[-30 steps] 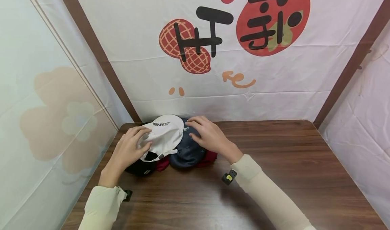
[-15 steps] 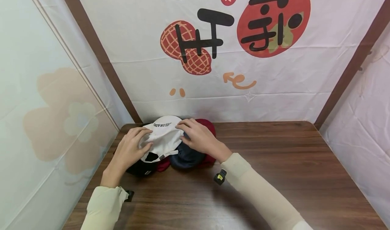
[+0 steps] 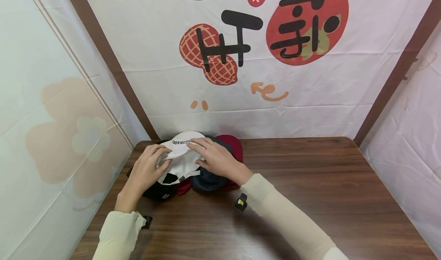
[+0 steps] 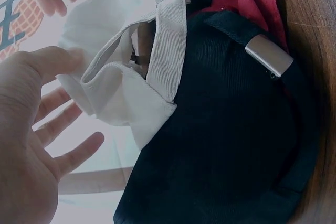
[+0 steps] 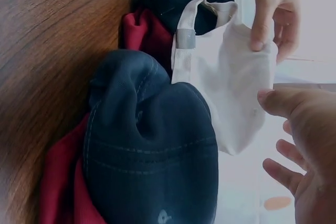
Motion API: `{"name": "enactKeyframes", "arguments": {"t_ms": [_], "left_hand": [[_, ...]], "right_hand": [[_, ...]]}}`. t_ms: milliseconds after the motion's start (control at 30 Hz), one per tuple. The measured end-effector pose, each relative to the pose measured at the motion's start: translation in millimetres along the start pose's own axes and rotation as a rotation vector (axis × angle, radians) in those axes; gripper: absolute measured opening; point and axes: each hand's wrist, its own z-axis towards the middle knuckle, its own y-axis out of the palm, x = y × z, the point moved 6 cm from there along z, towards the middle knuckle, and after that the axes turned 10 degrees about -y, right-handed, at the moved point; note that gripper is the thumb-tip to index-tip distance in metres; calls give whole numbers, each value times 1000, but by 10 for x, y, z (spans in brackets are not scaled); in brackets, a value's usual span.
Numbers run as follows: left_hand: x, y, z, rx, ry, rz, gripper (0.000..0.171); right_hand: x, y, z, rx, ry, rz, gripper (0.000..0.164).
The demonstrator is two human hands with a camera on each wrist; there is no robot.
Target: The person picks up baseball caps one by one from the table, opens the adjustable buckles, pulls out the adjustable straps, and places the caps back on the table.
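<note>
The white cap [image 3: 188, 163] lies near the back left corner of the worktop [image 3: 310, 198], its long axis running roughly from front edge to back. The rounded, lettered end points to the back edge; the strap [image 3: 192, 174] and its buckle face the front edge.

The left hand [image 3: 146, 168] is at the cap's left side, its grip closed loosely around the crown, thumb on one side and fingers on the other. The right hand [image 3: 220, 161] reaches over the right side, thumb and fingers spread apart; I cannot tell how firmly they touch the cloth.

Beneath the near left part is a black cap [image 3: 159, 191]. A navy cap [image 3: 208, 182] meets the white one on its right, over dark red fabric [image 3: 235, 147]. A printed cloth wall [image 3: 241, 118] rises behind the worktop's back edge.
</note>
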Motion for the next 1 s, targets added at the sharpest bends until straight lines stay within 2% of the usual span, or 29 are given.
{"name": "enactKeyframes", "arguments": {"t_ms": [200,400,600,1000], "left_hand": [[28,11,4,2,-6,-9,30],[40,15,7,8,-5,-21,29],[63,5,29,33,21,-89,28],[104,20,63,57,19,-157,23]], "right_hand": [[-47,91,36,-35,-10,-32,61],[-59,139,65,-25,4,-57,51],[-56,156,91,-17,31,-93,45],[-56,124,118,82,89,-136,22]]}}
